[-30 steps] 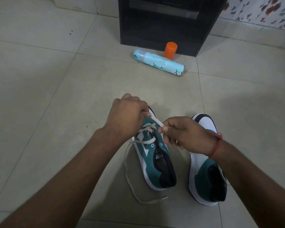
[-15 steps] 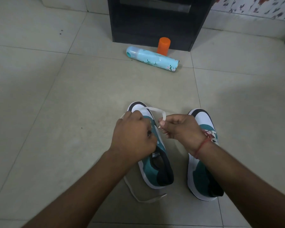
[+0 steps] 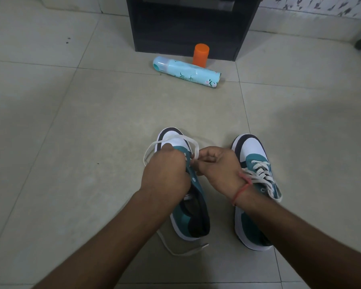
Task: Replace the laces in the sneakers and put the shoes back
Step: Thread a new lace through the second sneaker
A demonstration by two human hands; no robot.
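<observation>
While both hands (image 3: 193,171) pinch it, the lace (image 3: 175,140) (white) loops over the left sneaker (image 3: 193,213).

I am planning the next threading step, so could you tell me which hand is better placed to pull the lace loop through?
Probably the right hand: its grip pinches the lace at the left sneaker's eyelets, while the left hand covers the tongue.

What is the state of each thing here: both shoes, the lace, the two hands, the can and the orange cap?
Left shoe: upright on floor, lacing unfinished.
Right shoe: upright on floor, laced.
Lace: looped over left shoe's toe, loose end trailing on floor.
Left hand: holds the lace.
Right hand: pinches the lace.
Spray can: lying on its side.
Orange cap: standing upright.
</observation>
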